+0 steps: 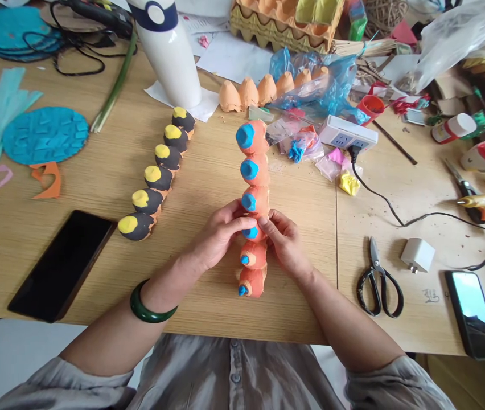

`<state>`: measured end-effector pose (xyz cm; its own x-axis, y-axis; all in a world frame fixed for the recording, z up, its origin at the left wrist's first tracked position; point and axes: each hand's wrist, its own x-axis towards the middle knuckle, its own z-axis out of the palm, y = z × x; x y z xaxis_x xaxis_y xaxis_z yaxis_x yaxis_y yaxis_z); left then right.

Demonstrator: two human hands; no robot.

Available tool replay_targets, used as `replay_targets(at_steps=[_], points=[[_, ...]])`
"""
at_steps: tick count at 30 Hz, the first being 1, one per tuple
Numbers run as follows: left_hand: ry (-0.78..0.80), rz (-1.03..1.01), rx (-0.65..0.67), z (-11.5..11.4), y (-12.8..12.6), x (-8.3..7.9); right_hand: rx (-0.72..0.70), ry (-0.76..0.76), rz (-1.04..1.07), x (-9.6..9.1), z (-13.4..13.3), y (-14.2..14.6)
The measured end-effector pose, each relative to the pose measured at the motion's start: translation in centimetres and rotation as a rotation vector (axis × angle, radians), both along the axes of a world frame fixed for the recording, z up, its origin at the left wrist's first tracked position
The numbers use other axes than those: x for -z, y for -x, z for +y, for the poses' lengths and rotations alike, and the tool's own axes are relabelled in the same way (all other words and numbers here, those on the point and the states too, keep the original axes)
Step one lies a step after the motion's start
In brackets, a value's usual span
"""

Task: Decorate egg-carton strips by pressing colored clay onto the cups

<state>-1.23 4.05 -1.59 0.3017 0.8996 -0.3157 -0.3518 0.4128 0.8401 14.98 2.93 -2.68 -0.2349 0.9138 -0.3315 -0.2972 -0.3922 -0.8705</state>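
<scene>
Carton strip (261,195), six orange cups with blue tips, is held between both hands in the head view, over the middle of the desk (306,319), one end pointing at the near edge, the other at the far edge. The left hand (221,233) pinches it from the left around the third and fourth cups from the far end; the right hand (284,239) grips its right side by the fourth cup, thumb on top. Two cups stick out past the grip toward the near edge. I cannot tell whether the strip touches the desk. Well apart on its left, a black strip (164,177) with yellow tips slants toward the near edge. Scissors (376,265) lie right of the right hand, near that edge, and a phone (475,316) farther right.
</scene>
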Motion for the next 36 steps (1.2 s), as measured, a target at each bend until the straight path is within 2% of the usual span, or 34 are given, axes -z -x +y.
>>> replay_targets(at_steps=[5, 12, 15, 20, 24, 29, 36], points=[[0.011, -0.005, -0.017, 0.0, -0.2, -0.1, 0.011, 0.017, 0.014, -0.3, 0.1, 0.0], [-0.141, -0.028, 0.001, 0.0, -0.5, 0.6, 0.074, 0.101, 0.149, -0.2, 0.6, -0.1], [-0.143, -0.006, -0.032, -0.1, -0.6, 0.9, 0.100, 0.130, 0.176, -0.2, 0.7, -0.1], [-0.157, 0.035, 0.003, -0.1, -0.6, 0.7, 0.134, 0.147, 0.204, 0.0, 0.9, -0.1], [-0.143, 0.085, -0.069, -0.3, -0.8, 0.6, 0.128, 0.143, 0.203, 0.0, 0.9, -0.2], [-0.166, 0.005, -0.012, -0.3, -0.7, 0.7, 0.113, 0.125, 0.178, 0.1, 1.0, -0.3], [-0.130, -0.022, -0.025, 0.0, -0.4, 0.3, 0.103, 0.129, 0.229, 0.2, 0.9, -0.2]])
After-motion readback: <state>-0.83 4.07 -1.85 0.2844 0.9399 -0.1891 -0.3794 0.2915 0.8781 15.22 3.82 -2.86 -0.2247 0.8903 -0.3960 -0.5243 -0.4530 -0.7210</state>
